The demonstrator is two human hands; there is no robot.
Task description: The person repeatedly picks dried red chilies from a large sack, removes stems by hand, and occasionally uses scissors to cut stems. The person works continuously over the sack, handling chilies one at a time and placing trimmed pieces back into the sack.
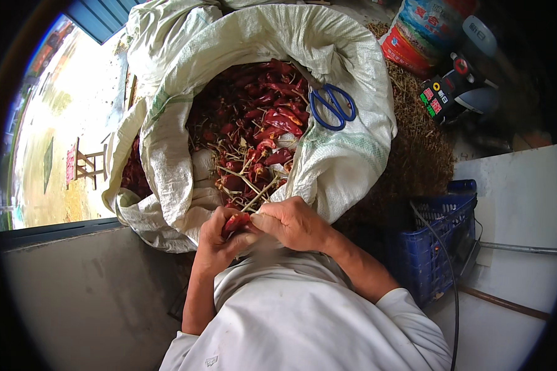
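In front of my body, my left hand point(213, 243) is closed around a dried red chili pepper point(234, 223). My right hand point(294, 225) is pinched at the pepper's right end, its thumb against the left hand's fingers; what exactly lies under that fingertip is hidden. Both hands are at the near edge of a big white woven sack point(346, 176) with its rim rolled down. Dried red chilies point(254, 114) with pale stems fill the sack. Blue-handled scissors point(332, 106) rest against the sack's right inner rim, blades mostly tucked down.
A second white sack point(143, 213) with red chilies stands at left. Bits of dry stems point(424, 145) pile on the floor to the right. Beyond are a red and blue bag point(424, 37), a black device point(455, 89) and, nearer, a blue plastic crate point(424, 260) with a cable.
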